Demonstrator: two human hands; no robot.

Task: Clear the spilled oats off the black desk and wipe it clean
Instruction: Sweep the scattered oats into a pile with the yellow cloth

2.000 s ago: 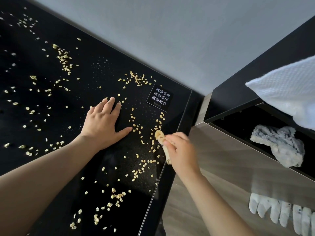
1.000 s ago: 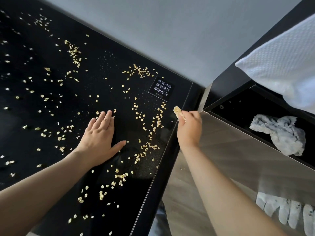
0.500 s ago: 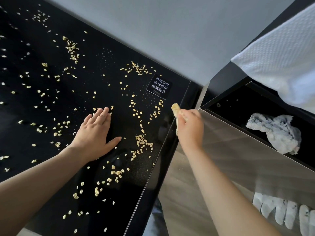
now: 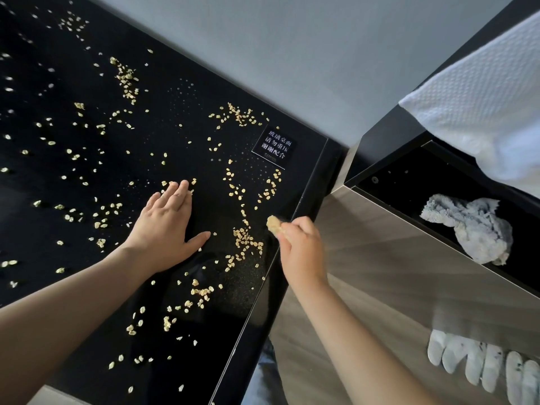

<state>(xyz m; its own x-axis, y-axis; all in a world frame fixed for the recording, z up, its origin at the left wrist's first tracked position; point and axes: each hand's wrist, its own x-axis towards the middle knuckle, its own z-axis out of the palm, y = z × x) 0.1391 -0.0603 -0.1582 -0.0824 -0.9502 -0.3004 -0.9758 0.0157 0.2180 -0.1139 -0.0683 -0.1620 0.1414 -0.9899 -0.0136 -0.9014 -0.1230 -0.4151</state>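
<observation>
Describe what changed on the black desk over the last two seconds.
The right hand, its grip on a small tan sponge unchanged, swung out to the glossy black desk's right edge, then back beside the pale oat flakes, now bunched in a heap. The left hand stays flat on the desk.

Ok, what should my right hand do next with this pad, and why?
Probably drag the tan pad, pinched in the right hand at the edge of the desk, leftward through the oat cluster beside it, toward the flat left hand, so the oats gather.
</observation>
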